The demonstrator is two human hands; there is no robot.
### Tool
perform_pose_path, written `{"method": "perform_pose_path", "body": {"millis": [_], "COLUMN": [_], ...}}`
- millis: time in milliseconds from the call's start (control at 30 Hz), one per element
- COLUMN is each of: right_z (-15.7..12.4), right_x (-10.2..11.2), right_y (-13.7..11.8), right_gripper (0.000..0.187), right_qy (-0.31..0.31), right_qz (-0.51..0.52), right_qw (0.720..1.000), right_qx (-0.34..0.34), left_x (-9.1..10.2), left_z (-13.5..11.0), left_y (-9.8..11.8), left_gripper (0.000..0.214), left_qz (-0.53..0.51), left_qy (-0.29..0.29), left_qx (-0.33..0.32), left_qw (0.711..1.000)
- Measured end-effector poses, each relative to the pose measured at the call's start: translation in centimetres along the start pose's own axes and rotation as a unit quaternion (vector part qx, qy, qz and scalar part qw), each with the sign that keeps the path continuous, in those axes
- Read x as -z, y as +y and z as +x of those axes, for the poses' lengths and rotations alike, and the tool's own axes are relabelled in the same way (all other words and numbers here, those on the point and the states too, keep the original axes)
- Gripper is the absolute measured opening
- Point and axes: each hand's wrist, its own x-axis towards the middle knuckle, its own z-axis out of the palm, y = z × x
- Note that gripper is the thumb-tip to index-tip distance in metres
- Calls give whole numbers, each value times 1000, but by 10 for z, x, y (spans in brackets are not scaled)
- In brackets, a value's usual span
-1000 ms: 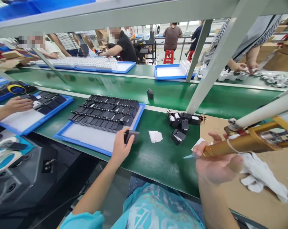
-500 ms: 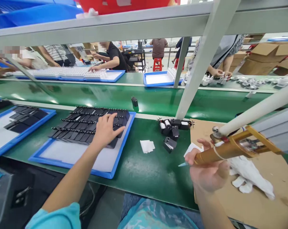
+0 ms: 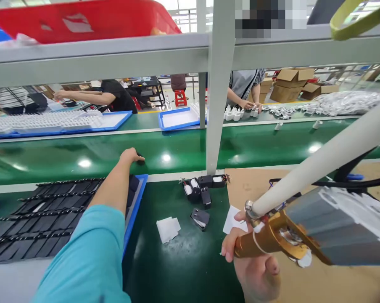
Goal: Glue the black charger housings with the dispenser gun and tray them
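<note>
My left hand [image 3: 130, 156] reaches across onto the green conveyor belt, its fingers closed around a black plug adapter [image 3: 140, 158] that they mostly cover. Below that arm, rows of black adapters [image 3: 48, 210] fill a blue-rimmed tray [image 3: 136, 202]. At the right, my right hand [image 3: 253, 269] is curled beside the tip of a golden cylindrical tool [image 3: 256, 244], which hides part of it. A tiny greenish point shows past its fingertips; what the fingers hold is unclear. Several opened black adapter housings [image 3: 205, 185] lie near the post, with one more housing [image 3: 200, 219] in front.
A white post [image 3: 220, 92] rises at the belt's near edge. A slanted white pole [image 3: 322, 155] carries the golden tool over cardboard [image 3: 341, 277]. Folded white paper [image 3: 168, 229] lies on the green table. Across the belt, a person's hands [image 3: 251, 106] handle white adapters.
My left hand has left the tray's adapters and gone forward to the adapter on the belt. My right hand stays by the golden tool. The view has turned right.
</note>
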Motion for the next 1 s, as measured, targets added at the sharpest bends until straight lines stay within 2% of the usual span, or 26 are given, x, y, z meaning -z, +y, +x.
{"method": "perform_pose_path", "body": {"millis": [100, 167, 233, 300, 400, 467, 567, 667, 767, 833, 933, 1000], "right_z": [-3, -4, -4, -5, -5, -5, -4, -6, -9, -11, -14, -15], "right_x": [0, -1, -2, -4, -8, -10, -14, -17, -20, -22, -28, -32], "right_y": [-1, -2, -2, -1, 2, 3, 2, 0, -1, -1, 1, 2], "right_gripper": [52, 52, 53, 51, 45, 41, 42, 44, 40, 37, 36, 33], "right_qy": [-21, -34, -42, -36, -32, -38, -37, -40, -39, -39, -44, -47], "right_qz": [7, 5, -1, -18, -48, -56, -57, -72, -71, -61, -52, -51], "right_qw": [1000, 999, 999, 998, 997, 995, 995, 995, 994, 995, 996, 996], "right_qx": [11, 23, 33, 38, 56, 68, 68, 62, 72, 72, 65, 63], "left_x": [12, 21, 24, 18, -12, -41, -79, -102, -115, -125, -142, -151], "left_z": [-7, -37, -92, -164, -264, -304, -324, -326, -330, -334, -335, -335], "left_y": [4, 9, 14, 19, 27, 30, 32, 30, 27, 25, 22, 21], "left_gripper": [55, 59, 65, 66, 64, 59, 59, 70, 71, 65, 56, 45], "left_qz": [7, 2, -7, -38, -85, -113, -153, -193, -262, -335, -469, -523], "left_qy": [-10, -9, 7, -11, -100, -158, -195, -185, -147, -133, -131, -115], "left_qx": [-30, -76, -171, -233, -304, -331, -389, -409, -348, -288, -202, -168], "left_qw": [999, 997, 985, 972, 944, 924, 887, 872, 888, 887, 850, 827]}}
